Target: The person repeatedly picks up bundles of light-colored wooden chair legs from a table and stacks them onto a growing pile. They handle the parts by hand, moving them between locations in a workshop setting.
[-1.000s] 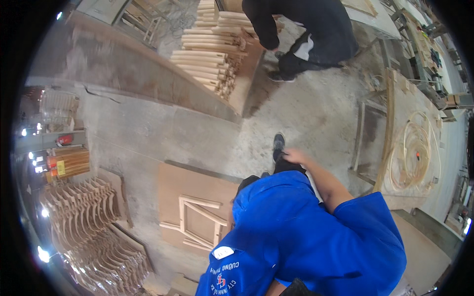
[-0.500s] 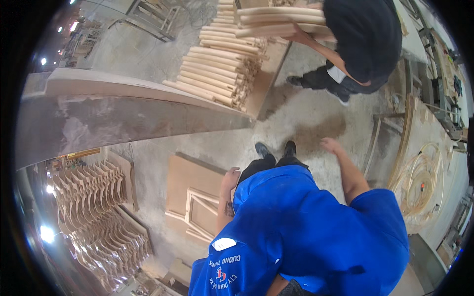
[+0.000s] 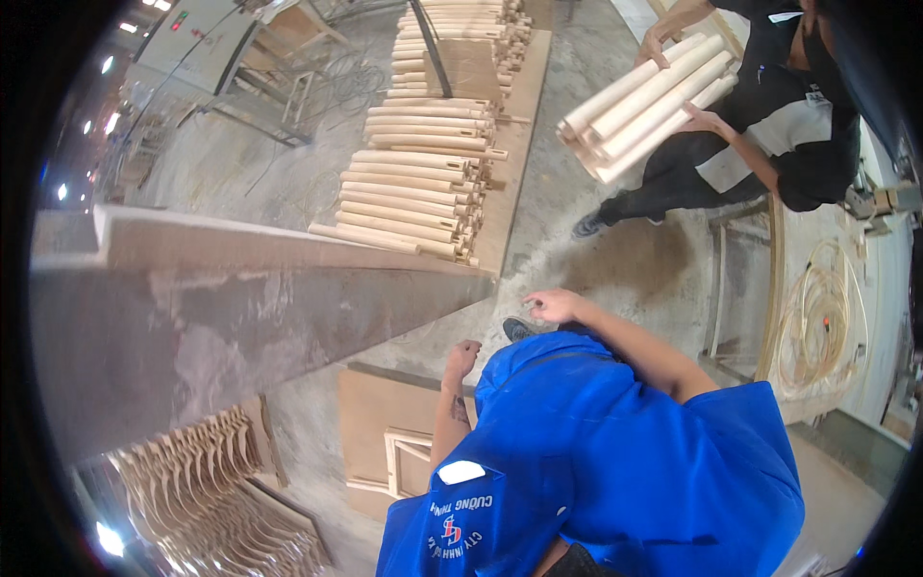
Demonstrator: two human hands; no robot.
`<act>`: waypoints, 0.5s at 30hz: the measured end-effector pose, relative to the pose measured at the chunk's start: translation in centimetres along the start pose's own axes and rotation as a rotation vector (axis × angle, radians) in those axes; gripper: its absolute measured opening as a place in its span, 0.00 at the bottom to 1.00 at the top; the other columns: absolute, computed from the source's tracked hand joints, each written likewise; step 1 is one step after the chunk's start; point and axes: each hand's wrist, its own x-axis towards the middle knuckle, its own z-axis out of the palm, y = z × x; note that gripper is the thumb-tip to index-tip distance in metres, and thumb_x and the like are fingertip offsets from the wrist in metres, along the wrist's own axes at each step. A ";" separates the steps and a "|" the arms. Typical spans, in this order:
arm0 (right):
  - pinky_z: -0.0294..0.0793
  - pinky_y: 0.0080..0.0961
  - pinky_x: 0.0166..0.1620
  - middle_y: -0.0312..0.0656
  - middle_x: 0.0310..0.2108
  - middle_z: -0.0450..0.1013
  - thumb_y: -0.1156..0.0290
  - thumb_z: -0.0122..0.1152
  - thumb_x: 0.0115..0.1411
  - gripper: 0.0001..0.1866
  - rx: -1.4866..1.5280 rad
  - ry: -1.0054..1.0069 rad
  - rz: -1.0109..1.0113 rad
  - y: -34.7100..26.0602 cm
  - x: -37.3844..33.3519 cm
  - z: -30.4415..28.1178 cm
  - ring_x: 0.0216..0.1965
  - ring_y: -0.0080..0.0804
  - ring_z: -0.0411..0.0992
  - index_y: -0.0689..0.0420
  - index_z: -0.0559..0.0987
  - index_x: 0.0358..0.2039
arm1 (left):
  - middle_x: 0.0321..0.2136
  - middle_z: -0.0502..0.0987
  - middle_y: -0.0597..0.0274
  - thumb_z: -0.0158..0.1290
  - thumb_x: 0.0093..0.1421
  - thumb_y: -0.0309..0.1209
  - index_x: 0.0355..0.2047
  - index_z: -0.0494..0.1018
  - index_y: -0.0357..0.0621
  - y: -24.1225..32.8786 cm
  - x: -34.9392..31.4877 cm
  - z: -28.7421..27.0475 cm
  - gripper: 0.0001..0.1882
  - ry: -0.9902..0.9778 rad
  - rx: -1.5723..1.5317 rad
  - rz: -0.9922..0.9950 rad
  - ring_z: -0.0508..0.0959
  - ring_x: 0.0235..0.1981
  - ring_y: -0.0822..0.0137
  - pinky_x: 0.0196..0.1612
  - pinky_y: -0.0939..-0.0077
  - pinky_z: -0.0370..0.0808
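My left hand [image 3: 463,360] hangs beside my body with its fingers loosely bent and nothing visible in it. My right hand [image 3: 556,306] is held in front of my waist, fingers apart, touching nothing. Ahead of me, a long stack of pale wooden poles [image 3: 399,207] lies on a flat board [image 3: 524,125]; some pole ends show slots. At the upper right a co-worker in dark clothes [image 3: 760,144] holds a bundle of similar wooden poles [image 3: 654,96] with both hands.
A large brown-grey slab [image 3: 240,298] juts in from the left, close to the stack. Curved wooden parts [image 3: 207,481] stand in rows at the lower left. A board with a wooden frame [image 3: 370,442] lies on my left. A coiled hose [image 3: 822,322] rests on the right.
My right hand has swung inward to the front of my waist. The co-worker has turned from the stack and moved right with the bundle. My view has shifted with my step.
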 end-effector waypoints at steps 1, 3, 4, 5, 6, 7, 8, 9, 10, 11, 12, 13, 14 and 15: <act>0.69 0.38 0.53 0.52 0.47 0.73 0.54 0.54 0.57 0.27 0.058 0.000 0.015 -0.1 0.4 0.1 0.49 0.48 0.71 0.55 0.71 0.54 | 0.35 0.80 0.51 0.47 0.59 0.41 0.39 0.78 0.40 -0.3 0.0 -0.4 0.18 -0.017 0.020 -0.001 0.80 0.37 0.61 0.43 0.68 0.74; 0.69 0.38 0.53 0.52 0.48 0.73 0.53 0.55 0.56 0.27 0.177 -0.004 0.067 0.6 0.7 0.7 0.49 0.48 0.71 0.55 0.72 0.53 | 0.34 0.80 0.51 0.46 0.59 0.41 0.38 0.78 0.40 -0.3 0.1 -0.7 0.19 -0.054 -0.012 0.041 0.80 0.37 0.59 0.43 0.67 0.74; 0.70 0.37 0.53 0.52 0.48 0.73 0.52 0.55 0.56 0.27 0.089 0.040 -0.019 1.1 1.5 1.1 0.50 0.48 0.71 0.55 0.74 0.52 | 0.34 0.80 0.51 0.45 0.59 0.41 0.38 0.78 0.41 0.0 0.3 -0.4 0.19 -0.076 -0.034 0.070 0.80 0.37 0.59 0.43 0.67 0.74; 0.70 0.37 0.53 0.52 0.48 0.73 0.52 0.55 0.56 0.27 0.094 0.051 0.001 1.8 1.9 1.5 0.50 0.48 0.71 0.55 0.73 0.52 | 0.34 0.80 0.50 0.44 0.59 0.41 0.37 0.78 0.40 0.1 0.7 -0.4 0.19 -0.113 0.041 0.138 0.79 0.37 0.57 0.42 0.66 0.73; 0.70 0.37 0.52 0.52 0.48 0.73 0.51 0.55 0.56 0.28 0.106 0.046 0.004 1.2 2.8 1.9 0.49 0.48 0.71 0.55 0.73 0.52 | 0.34 0.80 0.49 0.43 0.59 0.41 0.35 0.78 0.40 0.0 0.6 -1.1 0.19 -0.133 0.118 0.190 0.79 0.37 0.55 0.42 0.64 0.73; 0.70 0.37 0.52 0.52 0.48 0.73 0.51 0.55 0.56 0.28 0.114 0.037 -0.012 0.1 3.9 2.0 0.49 0.48 0.71 0.55 0.73 0.52 | 0.34 0.79 0.48 0.42 0.58 0.40 0.34 0.78 0.40 -0.9 0.6 -1.7 0.19 -0.136 0.198 0.237 0.79 0.37 0.53 0.42 0.63 0.73; 0.70 0.37 0.52 0.52 0.48 0.73 0.51 0.55 0.56 0.28 0.104 -0.011 -0.021 -0.5 4.6 1.6 0.49 0.48 0.72 0.54 0.72 0.53 | 0.33 0.78 0.46 0.41 0.57 0.38 0.30 0.75 0.39 -1.5 0.8 -1.8 0.17 -0.126 0.298 0.096 0.77 0.37 0.47 0.41 0.59 0.72; 0.70 0.37 0.51 0.53 0.48 0.73 0.51 0.55 0.56 0.29 0.096 -0.047 -0.018 -0.5 5.3 1.0 0.48 0.48 0.72 0.54 0.71 0.54 | 0.33 0.78 0.47 0.41 0.57 0.37 0.30 0.75 0.39 -1.6 1.1 -1.9 0.16 -0.102 0.267 0.065 0.77 0.37 0.47 0.41 0.58 0.72; 0.70 0.36 0.51 0.53 0.48 0.73 0.51 0.55 0.56 0.29 0.087 -0.086 -0.015 -0.5 6.1 0.3 0.47 0.48 0.73 0.53 0.71 0.55 | 0.33 0.78 0.47 0.42 0.56 0.36 0.30 0.74 0.39 -1.6 1.6 -1.9 0.15 -0.076 0.234 0.033 0.77 0.37 0.46 0.41 0.58 0.72; 0.71 0.35 0.50 0.51 0.47 0.73 0.52 0.55 0.57 0.30 0.141 -0.066 -0.037 -0.5 6.9 -0.4 0.46 0.44 0.73 0.52 0.68 0.58 | 0.33 0.78 0.47 0.43 0.56 0.34 0.30 0.74 0.39 -1.4 2.2 -1.8 0.13 -0.049 0.198 0.000 0.77 0.37 0.46 0.41 0.57 0.72; 0.72 0.33 0.48 0.49 0.46 0.74 0.52 0.56 0.57 0.32 0.192 -0.041 -0.046 0.3 7.7 -1.2 0.45 0.40 0.73 0.52 0.65 0.60 | 0.34 0.78 0.47 0.44 0.56 0.34 0.32 0.74 0.39 -0.5 2.9 -1.8 0.13 -0.101 0.323 0.079 0.77 0.37 0.47 0.42 0.58 0.72; 0.72 0.31 0.47 0.47 0.45 0.75 0.53 0.56 0.58 0.33 0.242 -0.034 -0.073 0.1 8.7 -2.5 0.43 0.37 0.74 0.51 0.63 0.62 | 0.35 0.78 0.48 0.44 0.56 0.33 0.34 0.74 0.40 -0.2 3.6 -2.1 0.12 -0.135 0.443 0.139 0.77 0.38 0.47 0.42 0.58 0.73; 0.72 0.29 0.44 0.45 0.44 0.74 0.53 0.56 0.58 0.34 0.496 -0.102 0.045 -0.1 10.0 -4.1 0.41 0.33 0.73 0.51 0.60 0.63 | 0.36 0.79 0.49 0.45 0.57 0.32 0.36 0.75 0.41 0.3 4.2 -2.0 0.12 -0.169 0.559 0.199 0.78 0.38 0.48 0.42 0.59 0.73; 0.73 0.26 0.41 0.43 0.44 0.74 0.54 0.56 0.58 0.36 0.743 -0.202 0.161 -1.9 11.2 -5.5 0.39 0.30 0.72 0.51 0.58 0.64 | 0.37 0.78 0.48 0.45 0.57 0.32 0.37 0.75 0.41 -0.2 3.7 -1.5 0.12 -0.093 0.446 0.263 0.78 0.39 0.49 0.43 0.59 0.74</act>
